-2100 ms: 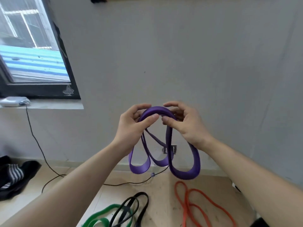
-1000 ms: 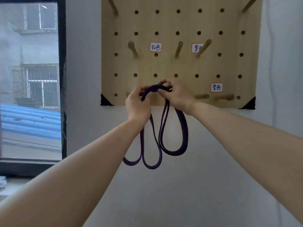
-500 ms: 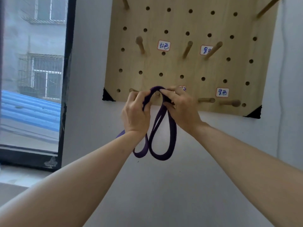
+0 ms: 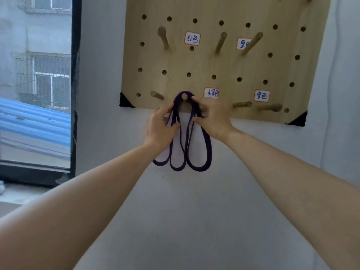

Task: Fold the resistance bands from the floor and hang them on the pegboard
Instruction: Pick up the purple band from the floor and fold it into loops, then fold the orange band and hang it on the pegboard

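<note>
A folded purple resistance band [image 4: 207, 151] hangs in several loops against the wall. Its top bend lies over a wooden peg [image 4: 184, 96] in the bottom row of the wooden pegboard [image 4: 214, 63]. My left hand [image 4: 158, 127] grips the left strands just under the peg. My right hand [image 4: 211, 116] pinches the right strands at the same height. Both arms reach up from the bottom corners of the view.
More wooden pegs stick out of the board, among them one [image 4: 156, 95] left of the band and two [image 4: 242, 104] to its right. Handwritten colour labels [image 4: 261, 95] are stuck on the board. A window [image 4: 35, 82] fills the left side.
The view rose from the floor to the pegboard. My hands carried the folded purple band up and slipped its top bend over a bottom-row peg; the loops now hang from it.
</note>
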`<action>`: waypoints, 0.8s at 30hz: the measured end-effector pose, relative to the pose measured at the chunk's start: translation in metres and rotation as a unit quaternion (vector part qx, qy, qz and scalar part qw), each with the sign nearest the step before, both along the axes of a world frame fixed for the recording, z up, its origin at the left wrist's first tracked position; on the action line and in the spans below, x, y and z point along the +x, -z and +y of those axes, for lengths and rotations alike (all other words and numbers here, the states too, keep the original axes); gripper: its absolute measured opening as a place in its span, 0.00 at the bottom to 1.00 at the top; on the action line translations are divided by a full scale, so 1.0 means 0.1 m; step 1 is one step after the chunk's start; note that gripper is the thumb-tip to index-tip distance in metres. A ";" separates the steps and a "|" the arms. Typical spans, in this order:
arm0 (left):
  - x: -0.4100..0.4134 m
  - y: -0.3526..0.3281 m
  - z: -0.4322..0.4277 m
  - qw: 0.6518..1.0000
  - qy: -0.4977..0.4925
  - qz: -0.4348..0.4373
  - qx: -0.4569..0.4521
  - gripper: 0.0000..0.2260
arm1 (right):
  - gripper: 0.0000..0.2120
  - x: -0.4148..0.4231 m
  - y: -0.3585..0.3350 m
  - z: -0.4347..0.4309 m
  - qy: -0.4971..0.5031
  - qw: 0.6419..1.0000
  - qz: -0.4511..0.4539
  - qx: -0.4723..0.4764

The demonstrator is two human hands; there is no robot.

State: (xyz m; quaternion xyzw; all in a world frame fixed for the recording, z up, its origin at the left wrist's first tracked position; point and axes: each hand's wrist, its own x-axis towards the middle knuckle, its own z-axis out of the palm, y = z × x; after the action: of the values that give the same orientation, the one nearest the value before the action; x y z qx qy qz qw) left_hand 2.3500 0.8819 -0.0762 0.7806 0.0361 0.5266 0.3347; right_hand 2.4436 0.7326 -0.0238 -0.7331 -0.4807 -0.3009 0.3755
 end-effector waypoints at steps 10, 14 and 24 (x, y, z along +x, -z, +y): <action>-1.01 1.56 -0.26 0.974 0.082 0.210 0.003 0.11 | 0.08 -0.62 1.75 -0.74 0.020 0.995 0.086 -0.056; -1.27 2.65 -0.42 0.932 0.121 0.341 -0.002 0.10 | 0.04 -0.73 2.80 -0.98 0.033 0.964 0.195 -0.177; -1.80 5.04 -0.85 0.797 0.163 0.570 -0.114 0.09 | 0.07 -0.95 5.16 -1.20 0.045 0.800 0.382 -0.461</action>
State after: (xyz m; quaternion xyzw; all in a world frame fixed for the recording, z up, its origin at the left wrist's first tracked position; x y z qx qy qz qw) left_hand 2.1697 0.7967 -0.5800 0.8903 0.1523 -0.0843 0.4208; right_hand 2.3485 0.6127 -0.5398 -0.8957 -0.3471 0.2444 0.1323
